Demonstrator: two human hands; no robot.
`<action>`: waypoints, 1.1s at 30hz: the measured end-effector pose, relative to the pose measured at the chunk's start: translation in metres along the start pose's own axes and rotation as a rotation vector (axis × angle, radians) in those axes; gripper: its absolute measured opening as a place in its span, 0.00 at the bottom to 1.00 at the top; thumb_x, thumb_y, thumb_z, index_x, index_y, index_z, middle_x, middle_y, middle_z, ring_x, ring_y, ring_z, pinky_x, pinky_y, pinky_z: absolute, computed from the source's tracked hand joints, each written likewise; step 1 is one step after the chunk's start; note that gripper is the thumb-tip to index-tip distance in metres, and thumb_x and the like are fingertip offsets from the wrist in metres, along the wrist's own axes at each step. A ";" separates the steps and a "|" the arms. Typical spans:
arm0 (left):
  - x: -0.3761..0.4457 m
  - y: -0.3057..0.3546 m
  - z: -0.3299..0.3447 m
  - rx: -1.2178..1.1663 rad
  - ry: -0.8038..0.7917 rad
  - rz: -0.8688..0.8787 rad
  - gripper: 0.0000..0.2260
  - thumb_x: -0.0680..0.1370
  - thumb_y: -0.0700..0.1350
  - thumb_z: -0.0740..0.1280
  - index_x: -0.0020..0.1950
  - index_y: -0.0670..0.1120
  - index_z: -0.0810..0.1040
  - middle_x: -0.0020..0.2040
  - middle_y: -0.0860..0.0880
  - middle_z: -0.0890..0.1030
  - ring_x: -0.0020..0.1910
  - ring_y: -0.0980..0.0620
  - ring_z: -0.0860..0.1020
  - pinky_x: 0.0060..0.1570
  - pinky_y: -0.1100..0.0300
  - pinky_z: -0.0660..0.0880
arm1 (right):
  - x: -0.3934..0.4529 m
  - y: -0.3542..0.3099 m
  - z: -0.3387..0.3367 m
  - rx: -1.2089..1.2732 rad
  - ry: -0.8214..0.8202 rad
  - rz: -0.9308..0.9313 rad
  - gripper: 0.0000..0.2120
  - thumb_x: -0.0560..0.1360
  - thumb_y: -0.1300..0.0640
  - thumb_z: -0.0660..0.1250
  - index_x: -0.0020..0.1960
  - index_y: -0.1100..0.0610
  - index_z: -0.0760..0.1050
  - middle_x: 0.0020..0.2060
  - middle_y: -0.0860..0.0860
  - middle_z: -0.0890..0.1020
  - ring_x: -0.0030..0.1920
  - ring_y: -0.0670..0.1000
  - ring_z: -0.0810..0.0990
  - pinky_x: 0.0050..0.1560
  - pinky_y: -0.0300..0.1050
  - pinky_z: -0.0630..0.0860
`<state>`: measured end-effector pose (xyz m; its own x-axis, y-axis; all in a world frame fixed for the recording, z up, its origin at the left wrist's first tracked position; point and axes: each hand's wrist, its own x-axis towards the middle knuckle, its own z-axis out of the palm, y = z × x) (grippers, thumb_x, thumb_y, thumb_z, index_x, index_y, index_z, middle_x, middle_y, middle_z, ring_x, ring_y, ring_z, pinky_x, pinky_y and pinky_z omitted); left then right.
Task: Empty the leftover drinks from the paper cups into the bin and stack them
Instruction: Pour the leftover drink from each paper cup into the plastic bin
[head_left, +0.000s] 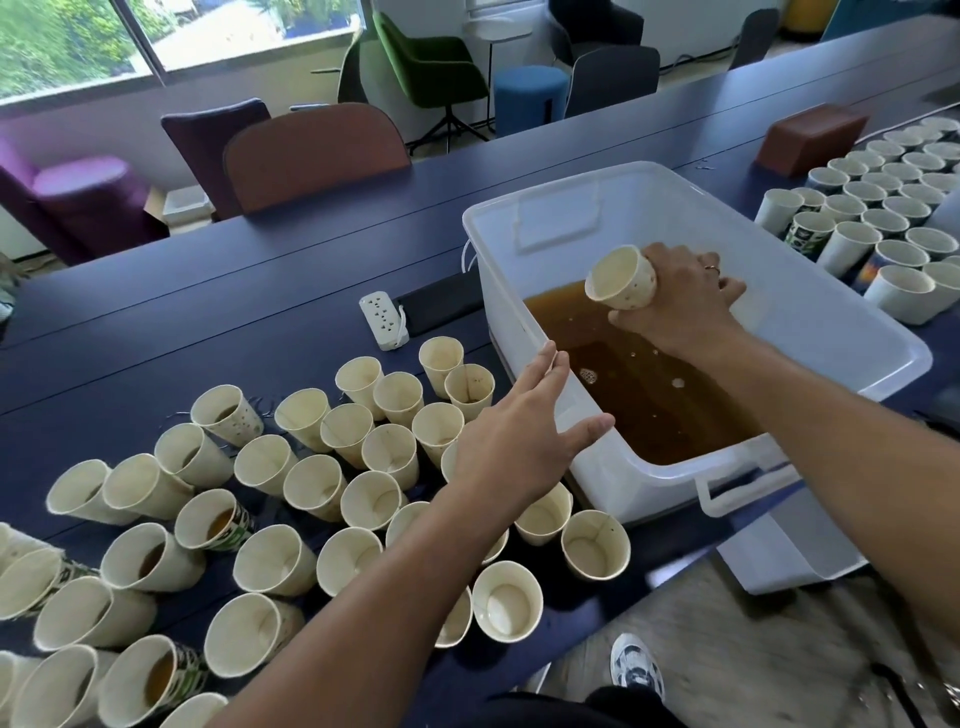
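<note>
Stretching across a lounge of upholstered chairs, the long dark-blue table is carrying everything we are working with. We are taking the translucent white plastic bin, partly filled with brown liquid, as our landmark. Left of the bin, a crowd of cream paper cups is standing, several of them showing brown drink inside; right of the bin, more cream paper cups are standing in rows. Beyond the bin's left wall, a white power strip is lying flat.

Our right hand is gripping one speckled cream paper cup over the bin, tipped on its side with its mouth facing us. Our left hand is hovering over the bin's left rim, fingers spread, holding nothing.

We are judging this as the pouring step: doing it well means keeping the cup over the liquid until it drains before stacking it.
</note>
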<state>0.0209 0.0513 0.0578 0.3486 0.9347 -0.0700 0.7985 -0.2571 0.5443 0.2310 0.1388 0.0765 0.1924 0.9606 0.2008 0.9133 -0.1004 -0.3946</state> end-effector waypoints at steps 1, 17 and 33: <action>-0.002 -0.001 0.001 -0.022 -0.007 0.004 0.37 0.78 0.70 0.59 0.82 0.60 0.50 0.81 0.67 0.44 0.76 0.51 0.67 0.63 0.49 0.74 | -0.002 -0.010 -0.007 0.033 0.015 0.002 0.31 0.69 0.46 0.77 0.67 0.54 0.70 0.62 0.58 0.74 0.65 0.62 0.68 0.61 0.60 0.64; -0.081 -0.078 -0.063 -0.701 0.549 -0.194 0.31 0.76 0.51 0.75 0.75 0.57 0.66 0.63 0.66 0.76 0.45 0.63 0.81 0.52 0.61 0.78 | -0.081 -0.185 0.009 0.895 -0.377 -0.326 0.32 0.72 0.57 0.76 0.69 0.49 0.63 0.57 0.40 0.74 0.57 0.37 0.75 0.48 0.32 0.78; -0.225 -0.176 -0.053 -0.565 0.848 -0.631 0.28 0.69 0.53 0.79 0.66 0.60 0.73 0.52 0.59 0.81 0.41 0.59 0.79 0.42 0.64 0.76 | -0.152 -0.300 0.090 0.633 -0.866 -0.620 0.15 0.84 0.51 0.59 0.48 0.55 0.82 0.38 0.46 0.83 0.38 0.40 0.76 0.42 0.45 0.72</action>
<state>-0.2241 -0.1008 0.0225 -0.6310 0.7758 0.0015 0.3101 0.2505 0.9171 -0.1041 0.0464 0.0837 -0.7307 0.6805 -0.0554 0.3852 0.3439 -0.8564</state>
